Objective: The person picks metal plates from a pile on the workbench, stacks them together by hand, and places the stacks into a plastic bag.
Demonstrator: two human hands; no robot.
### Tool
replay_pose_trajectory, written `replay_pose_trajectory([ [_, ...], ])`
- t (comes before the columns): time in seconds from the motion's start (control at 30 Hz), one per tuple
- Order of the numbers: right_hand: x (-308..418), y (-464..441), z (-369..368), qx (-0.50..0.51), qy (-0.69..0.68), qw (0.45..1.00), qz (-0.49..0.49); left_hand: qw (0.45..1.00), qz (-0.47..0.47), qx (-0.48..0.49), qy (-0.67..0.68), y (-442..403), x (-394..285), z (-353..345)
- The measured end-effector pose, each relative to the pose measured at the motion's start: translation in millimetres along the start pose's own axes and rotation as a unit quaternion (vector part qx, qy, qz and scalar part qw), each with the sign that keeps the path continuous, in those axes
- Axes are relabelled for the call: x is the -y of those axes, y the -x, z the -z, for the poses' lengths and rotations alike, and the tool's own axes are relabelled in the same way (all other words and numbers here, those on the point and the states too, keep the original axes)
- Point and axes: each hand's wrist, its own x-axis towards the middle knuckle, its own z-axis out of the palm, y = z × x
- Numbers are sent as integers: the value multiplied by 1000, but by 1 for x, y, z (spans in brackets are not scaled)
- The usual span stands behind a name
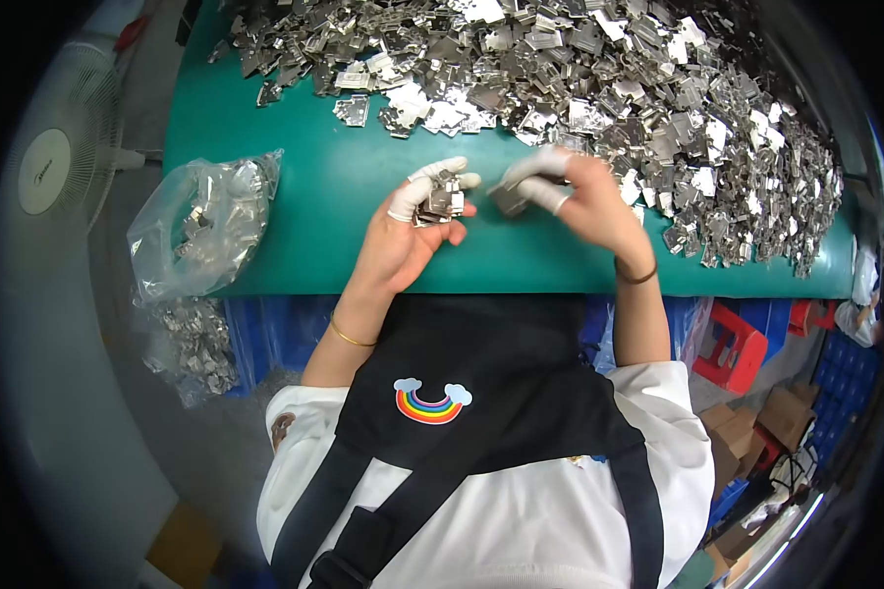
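Metal pieces [439, 201] sit bunched in your left hand [413, 221], over the table [314, 216] near the middle of its near edge. Palm turned up, fingers and thumb curled round the bunch; probably cupped that way so loose flat parts don't slip out. Pieces poke up between the fingertips, several layers, exact count unclear.

Your right hand [594, 201] is just beside it, toward the table's right edge, palm down. Thumb and fingers pinch one darker piece [508, 199], blurred, so can't tell if it's single or a few together. Held by the end nearer your palm, the rest pointing at your left hand, likely to leave that end exposed. Not touching the left-hand bunch, as far as visible.

White finger covers [538, 193] on both hands, presumably against sharp edges.

Big loose pile [580, 79] spreads from the table's far side down its right side, within your right hand's reach; looks placed there for easy picking. Clear plastic bag [206, 226] with more metal inside lies at the table's left edge, by the near left corner, likely set aside from the pile. Second bag [196, 348] of pieces sits lower, off that corner. Fan [54, 172] stands beyond the left edge.
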Motion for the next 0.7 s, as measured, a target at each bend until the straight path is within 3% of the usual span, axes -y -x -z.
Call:
replay_pose_trajectory([
  [0.03, -2, 0, -10, 33, 35, 999, 22, 1000, -3, 0, -2, 0, -2, 1],
  [0.1, -5, 3, -30, -4, 152, 988, 28, 1000, -6, 3, 0, 1, -4, 3],
  [0.13, -13, 3, -38, -62, 198, 974, 96, 1000, -13, 0, 2, 2, -5, 3],
  [0.3, -4, 17, -52, -134, 121, 984, -8, 998, -31, -43, -31, 9, -7, 4],
  [0.33, -10, 16, -60, -147, 137, 979, 37, 998, -33, -39, -28, 9, -8, 8],
  [0.4, -10, 17, -70, -151, 185, 970, 37, 999, -32, -28, -15, 9, -9, 14],
  [0.5, -17, 15, -74, -169, 149, 973, 54, 999, -26, 16, -25, 11, -12, 20],
  [0.6, -7, 17, -70, -175, -92, 980, -11, 999, -26, -9, -27, 13, -13, 14],
  [0.7, 2, 18, -63, -180, -149, 972, -13, 995, -48, -51, -76, 12, -5, 2],
])
